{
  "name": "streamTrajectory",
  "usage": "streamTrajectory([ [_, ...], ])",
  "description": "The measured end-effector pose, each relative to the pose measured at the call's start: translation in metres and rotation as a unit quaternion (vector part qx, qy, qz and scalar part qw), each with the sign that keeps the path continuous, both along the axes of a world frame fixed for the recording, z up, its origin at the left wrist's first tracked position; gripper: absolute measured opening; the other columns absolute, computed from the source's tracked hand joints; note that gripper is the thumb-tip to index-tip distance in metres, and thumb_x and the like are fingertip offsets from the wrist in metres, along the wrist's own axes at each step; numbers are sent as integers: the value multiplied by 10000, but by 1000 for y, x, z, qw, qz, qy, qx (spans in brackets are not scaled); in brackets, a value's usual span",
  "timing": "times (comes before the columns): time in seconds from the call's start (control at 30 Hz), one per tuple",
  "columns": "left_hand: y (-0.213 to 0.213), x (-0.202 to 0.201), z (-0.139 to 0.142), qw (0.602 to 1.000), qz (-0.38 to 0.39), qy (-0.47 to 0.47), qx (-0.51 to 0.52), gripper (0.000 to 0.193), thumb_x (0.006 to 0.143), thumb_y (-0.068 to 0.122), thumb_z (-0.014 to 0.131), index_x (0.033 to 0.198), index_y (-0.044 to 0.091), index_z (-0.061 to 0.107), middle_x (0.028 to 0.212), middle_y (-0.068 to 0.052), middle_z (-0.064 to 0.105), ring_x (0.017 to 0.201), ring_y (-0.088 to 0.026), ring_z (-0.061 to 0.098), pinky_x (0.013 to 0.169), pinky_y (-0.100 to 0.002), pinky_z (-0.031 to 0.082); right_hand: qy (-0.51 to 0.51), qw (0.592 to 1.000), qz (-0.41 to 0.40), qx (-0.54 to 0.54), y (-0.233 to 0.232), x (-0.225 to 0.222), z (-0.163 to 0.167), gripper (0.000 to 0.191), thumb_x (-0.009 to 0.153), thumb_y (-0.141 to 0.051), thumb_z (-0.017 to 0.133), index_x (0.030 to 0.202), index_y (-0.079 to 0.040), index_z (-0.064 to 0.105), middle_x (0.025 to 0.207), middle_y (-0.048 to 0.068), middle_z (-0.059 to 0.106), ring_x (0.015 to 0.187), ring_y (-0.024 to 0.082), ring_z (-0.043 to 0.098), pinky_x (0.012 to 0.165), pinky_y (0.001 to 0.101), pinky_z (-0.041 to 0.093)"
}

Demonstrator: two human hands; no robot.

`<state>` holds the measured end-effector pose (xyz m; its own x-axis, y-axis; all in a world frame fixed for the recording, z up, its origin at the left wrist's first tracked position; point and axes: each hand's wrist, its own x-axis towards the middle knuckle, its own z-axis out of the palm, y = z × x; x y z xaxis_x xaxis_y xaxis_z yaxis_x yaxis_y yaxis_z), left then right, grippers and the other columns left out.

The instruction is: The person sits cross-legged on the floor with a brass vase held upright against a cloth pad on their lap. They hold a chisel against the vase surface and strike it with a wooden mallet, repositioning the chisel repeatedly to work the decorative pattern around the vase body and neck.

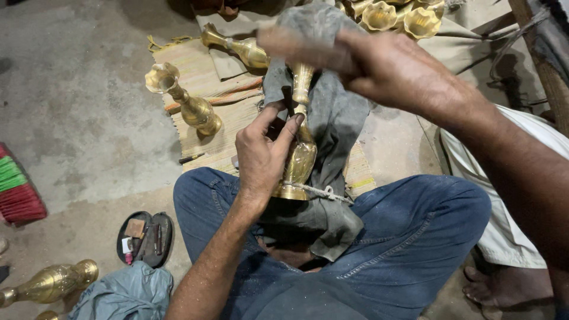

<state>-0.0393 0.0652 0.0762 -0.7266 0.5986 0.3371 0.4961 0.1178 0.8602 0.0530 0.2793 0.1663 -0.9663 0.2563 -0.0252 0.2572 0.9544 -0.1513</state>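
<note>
Seated on concrete floor (77,106), legs in jeans (409,237) crossed. Striped mat (204,77) spread on floor beyond left fingers. Grey cloth (335,127) draped from lap up over top of brass vase (300,157), hanging behind and right of left fingers. Vase upright, tilted slightly, base resting at lap between knees; cord (320,192) wrapped at base, just right of left wrist.

Left hand (261,157): fingers (291,127) curled around vase neck, thumb and forefinger pinching it, touching metal. Right hand (391,68): above left fingers, fingers pressed together on cloth at vase top; motion blur at fingertips, exact grip unclear.

Second vase (188,104) upright on mat, left of left fingers, apart. Third vase (240,48) lying on mat, above-left of left fingers. Cluster of flared brass tops (397,16) beyond right fingers. Fourth vase (50,283) lying on floor, well below-left of left fingers. Dark oval tray (146,237) with small items beside left knee. Red-green brush (15,189) far left.
</note>
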Motion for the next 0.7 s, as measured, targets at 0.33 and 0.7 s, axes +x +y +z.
streamTrajectory([
  [0.33, -2, 2, 1, 1000, -9, -12, -8, 265, 926, 203, 786, 1126, 43, 716, 741, -88, 754, 632, -156, 735, 580, -314, 543, -10, 998, -18, 53, 3, 2, 1, 201, 1019, -197, 665, 1166, -90, 580, 838, 114, 692, 663, 235, 690, 615, 408, 586],
  [0.7, -2, 1, -2, 1000, -1, 1, -3, 254, 947, 203, 781, 1139, 53, 708, 765, -94, 747, 661, -169, 726, 620, -333, 548, 30, 999, 13, 24, -2, 5, 1, 267, 931, -181, 747, 1120, -80, 589, 803, 124, 684, 714, 284, 716, 642, 456, 582],
])
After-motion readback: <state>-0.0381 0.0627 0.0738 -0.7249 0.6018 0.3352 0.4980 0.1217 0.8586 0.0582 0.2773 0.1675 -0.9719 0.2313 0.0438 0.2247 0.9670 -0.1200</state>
